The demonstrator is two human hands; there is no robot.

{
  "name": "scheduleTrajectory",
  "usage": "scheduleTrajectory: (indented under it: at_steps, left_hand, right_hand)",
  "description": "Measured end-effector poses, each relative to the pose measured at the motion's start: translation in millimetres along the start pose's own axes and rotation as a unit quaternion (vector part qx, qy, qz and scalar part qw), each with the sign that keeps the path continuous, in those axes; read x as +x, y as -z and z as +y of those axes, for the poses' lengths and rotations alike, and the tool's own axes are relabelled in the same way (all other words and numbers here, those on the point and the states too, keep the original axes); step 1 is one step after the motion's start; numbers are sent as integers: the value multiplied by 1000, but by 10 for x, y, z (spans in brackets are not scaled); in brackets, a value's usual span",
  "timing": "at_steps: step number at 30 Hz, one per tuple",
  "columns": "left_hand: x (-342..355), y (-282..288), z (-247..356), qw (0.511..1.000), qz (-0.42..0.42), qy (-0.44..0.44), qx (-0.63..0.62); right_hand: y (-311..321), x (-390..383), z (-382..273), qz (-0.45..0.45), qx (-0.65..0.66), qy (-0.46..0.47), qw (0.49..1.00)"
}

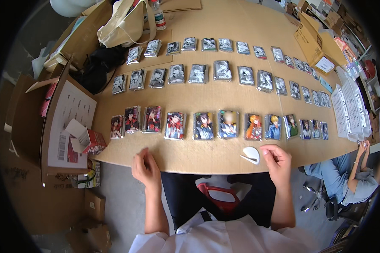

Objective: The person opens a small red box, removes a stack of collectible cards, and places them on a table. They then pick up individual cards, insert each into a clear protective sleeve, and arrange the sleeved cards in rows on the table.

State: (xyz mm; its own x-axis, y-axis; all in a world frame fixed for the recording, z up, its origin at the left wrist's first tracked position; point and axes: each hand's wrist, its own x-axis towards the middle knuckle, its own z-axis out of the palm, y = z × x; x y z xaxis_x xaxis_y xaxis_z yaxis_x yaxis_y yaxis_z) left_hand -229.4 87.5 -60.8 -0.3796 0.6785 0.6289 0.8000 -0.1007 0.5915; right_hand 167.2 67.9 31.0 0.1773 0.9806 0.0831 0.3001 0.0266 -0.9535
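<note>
a person seen from above sits at a wide wooden table [215, 158], both bare forearms coming up from the lower edge. the left hand [145, 168] rests at the near table edge with fingers curled loosely inward; whether it grips anything cannot be told. the right hand [276, 159] rests on the near edge too, fingers bent toward the palm and holding nothing visible. just left of it, almost touching the fingertips, lies a small white tape dispenser [251, 155]. beyond the hands, three rows of card packs stretch across the table: a near row of colourful card packs [204, 125], then two farther rows of black-and-white card packs [197, 73]. a small red and white box [88, 141] sits open at the left corner. a cream tote bag [123, 24] lies at the far left. another person [346, 175] sits low at right.
</note>
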Motion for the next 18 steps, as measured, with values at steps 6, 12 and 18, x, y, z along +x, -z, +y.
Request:
scheduleTrajectory:
  at_steps: [6,12,18]
  left_hand:
    - [276,551,77,986,71,-129,81]
    - [1324,1527,-162,960,-5,-157,232]
    - [1982,1703,-1050,939,-213,-100,250]
  right_hand:
    - [671,-497,632,80,-23,-4,996]
    - [932,-750,529,39,-53,62,996]
    - [766,-968,528,35,-10,110,993]
